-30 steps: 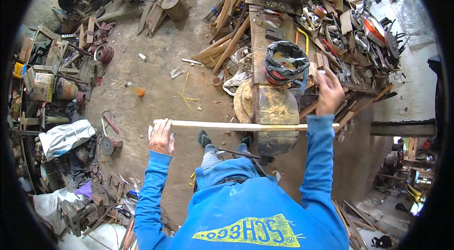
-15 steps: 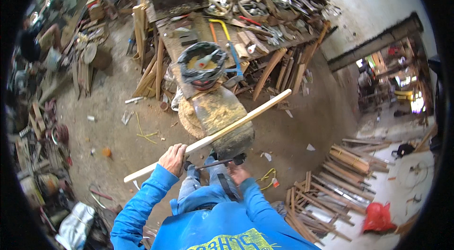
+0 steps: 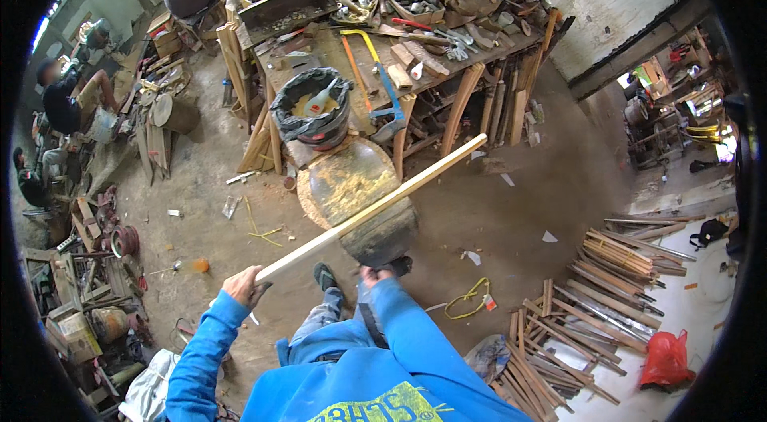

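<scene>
My left hand [image 3: 245, 286] is closed around the near left end of a long pale wood strip [image 3: 431, 174]. The strip slants up to the right across a rounded, sawdust-covered wooden block [image 3: 382, 237], its far end out past the block. My right hand [image 3: 375, 275] is low in front of my legs, just below the block's near edge, its fingers curled. A dark piece [image 3: 400, 265] shows beside those fingers. Whether it belongs to a tool in the hand is hidden. Beyond the block, a bucket [image 3: 339, 133] lined with a black bag holds sawdust and a bottle [image 3: 318, 103].
A cluttered workbench [image 3: 323, 51] stands ahead, with a yellow-and-blue hacksaw [image 3: 375, 63] near its edge. Wood strips [image 3: 575, 326] and a red bag [image 3: 667, 358] lie at right. A yellow strap [image 3: 471, 300] is on the floor. A person [image 3: 68, 99] sits at far left.
My left hand has moved left and down, to the strip's end. My right hand has gone up and left, toward the block. The dark-headed tool's thin handle no longer shows.
</scene>
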A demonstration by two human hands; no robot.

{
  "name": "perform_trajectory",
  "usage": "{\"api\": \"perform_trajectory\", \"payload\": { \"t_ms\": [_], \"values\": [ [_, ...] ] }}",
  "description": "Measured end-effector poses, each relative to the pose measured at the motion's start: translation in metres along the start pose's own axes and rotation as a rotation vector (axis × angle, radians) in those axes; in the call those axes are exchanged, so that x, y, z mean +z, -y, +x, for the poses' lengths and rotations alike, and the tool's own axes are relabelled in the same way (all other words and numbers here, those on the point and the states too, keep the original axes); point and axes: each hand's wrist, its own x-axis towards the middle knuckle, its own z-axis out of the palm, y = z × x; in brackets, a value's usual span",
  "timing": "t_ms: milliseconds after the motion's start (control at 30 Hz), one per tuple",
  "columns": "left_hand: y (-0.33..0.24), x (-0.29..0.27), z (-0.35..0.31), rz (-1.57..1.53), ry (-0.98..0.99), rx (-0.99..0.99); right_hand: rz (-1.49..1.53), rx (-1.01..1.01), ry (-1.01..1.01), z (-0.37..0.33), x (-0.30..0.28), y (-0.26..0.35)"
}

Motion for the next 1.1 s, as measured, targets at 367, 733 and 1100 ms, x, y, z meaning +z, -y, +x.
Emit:
{"api": "perform_trajectory", "payload": {
  "t_ms": [367, 733, 1100],
  "values": [
    [0.001, 0.007, 0.010, -0.007, -0.134, 0.185, -1.274, -0.236, 0.636, -0.233, 0.176, -0.262],
    [-0.087, 0.013, 0.111, -0.086, -0.234, 0.355, -1.159, -0.623, -0.159, -0.246, 0.114, -0.283],
    [-0.075, 0.010, 0.096, -0.122, -0.072, 0.174, -1.006, -0.644, -0.352, -0.186, 0.037, -0.191]
  ]
}}
